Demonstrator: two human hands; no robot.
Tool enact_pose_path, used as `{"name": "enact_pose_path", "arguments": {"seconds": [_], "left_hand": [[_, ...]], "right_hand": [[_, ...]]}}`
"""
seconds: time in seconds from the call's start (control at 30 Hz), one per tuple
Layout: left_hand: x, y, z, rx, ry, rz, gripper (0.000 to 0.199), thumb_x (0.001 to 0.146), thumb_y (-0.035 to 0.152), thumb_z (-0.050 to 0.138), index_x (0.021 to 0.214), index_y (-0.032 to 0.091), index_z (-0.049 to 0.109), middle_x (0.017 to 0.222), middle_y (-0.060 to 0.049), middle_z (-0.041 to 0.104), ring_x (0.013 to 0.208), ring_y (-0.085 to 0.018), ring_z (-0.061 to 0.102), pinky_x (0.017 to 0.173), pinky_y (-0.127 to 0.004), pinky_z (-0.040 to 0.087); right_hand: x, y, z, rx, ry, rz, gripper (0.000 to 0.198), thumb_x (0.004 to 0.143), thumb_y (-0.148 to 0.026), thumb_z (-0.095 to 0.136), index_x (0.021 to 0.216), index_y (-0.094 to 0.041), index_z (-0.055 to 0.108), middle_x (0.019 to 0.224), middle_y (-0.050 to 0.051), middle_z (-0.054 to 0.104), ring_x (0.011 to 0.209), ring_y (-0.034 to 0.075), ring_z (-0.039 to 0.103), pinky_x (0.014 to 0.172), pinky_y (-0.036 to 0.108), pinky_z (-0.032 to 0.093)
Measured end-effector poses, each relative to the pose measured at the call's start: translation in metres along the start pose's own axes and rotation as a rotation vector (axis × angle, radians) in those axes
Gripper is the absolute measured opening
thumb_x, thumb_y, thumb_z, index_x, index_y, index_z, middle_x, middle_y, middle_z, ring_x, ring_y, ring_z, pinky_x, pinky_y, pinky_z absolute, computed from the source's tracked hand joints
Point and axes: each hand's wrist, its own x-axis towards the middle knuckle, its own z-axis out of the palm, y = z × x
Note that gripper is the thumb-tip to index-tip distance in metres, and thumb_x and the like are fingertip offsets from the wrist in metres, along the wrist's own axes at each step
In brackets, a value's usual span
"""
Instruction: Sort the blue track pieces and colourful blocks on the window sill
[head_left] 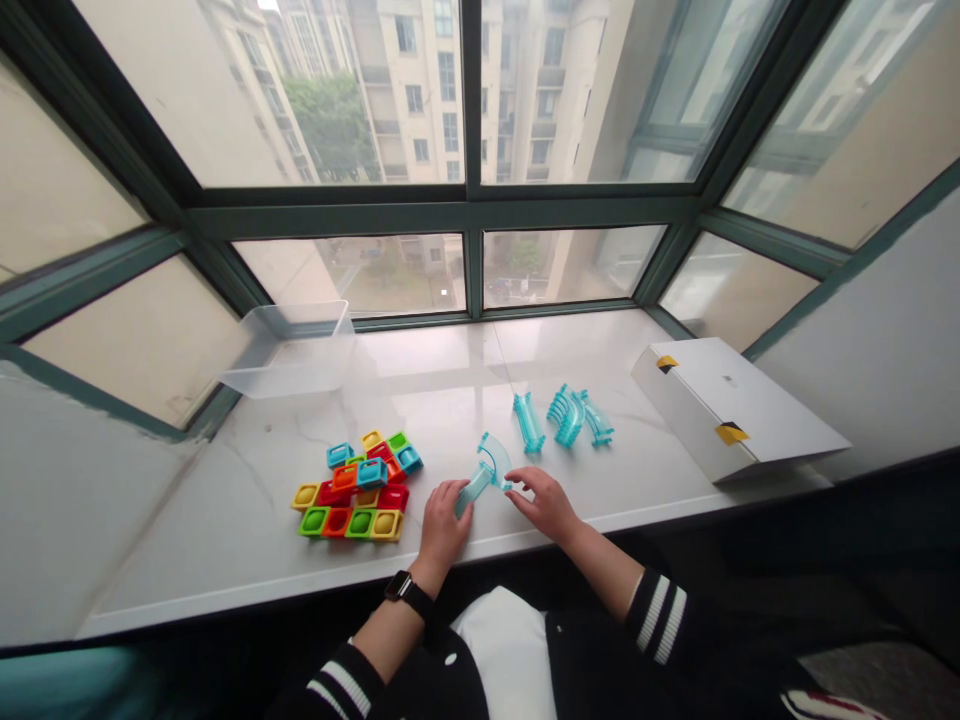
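By the big window, on the white ledge (247, 520): two bare hands worked low down near the front edge, pretty much in the middle.
Left hand (444, 520): had its fingers wrapped round one end of a straight teal piece (474, 489), black watch (409, 592) on that wrist.
Right hand (546, 503): thumb and index were pinched narrow on the near end of a curved teal piece (499, 460).
Teal pair: sat between the hands, straight bit touching the curve; couldn't tell if they were actually clicked together.
Other teal stuff: a lone straight track (529, 424), a ribbed curved bunch (568, 415) and one more bit (598, 419) lay just beyond the right hand.
Colourful blocks (360, 492): heaped left of the left hand.
Back left: clear plastic bin (292, 382).
Far right: white box (750, 405) with yellow-and-black tabs.
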Motion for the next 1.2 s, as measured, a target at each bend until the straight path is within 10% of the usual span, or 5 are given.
{"name": "enact_pose_path", "arguments": {"seconds": [0.63, 1.2], "left_hand": [[-0.002, -0.005, 0.001, 0.045, 0.048, -0.019, 0.025, 0.097, 0.019, 0.056, 0.109, 0.027, 0.077, 0.117, -0.010, 0.064, 0.108, -0.028, 0.065, 0.098, -0.047, 0.055], [0.000, -0.010, 0.003, 0.038, 0.059, -0.015, 0.024, 0.093, 0.021, 0.062, 0.108, 0.026, 0.080, 0.120, -0.012, 0.066, 0.106, -0.029, 0.065, 0.097, -0.051, 0.058]], "right_hand": [[-0.008, -0.003, -0.022, 0.100, 0.157, 0.015, 0.015, 0.097, -0.023, 0.062, 0.108, -0.026, 0.071, 0.103, 0.006, 0.074, 0.085, 0.020, 0.071, 0.074, 0.034, 0.062], [0.018, 0.021, -0.130, -0.161, 0.472, 0.101, 0.020, 0.098, -0.040, 0.065, 0.109, -0.024, 0.071, 0.105, 0.009, 0.075, 0.089, 0.024, 0.072, 0.077, 0.040, 0.064]]}}
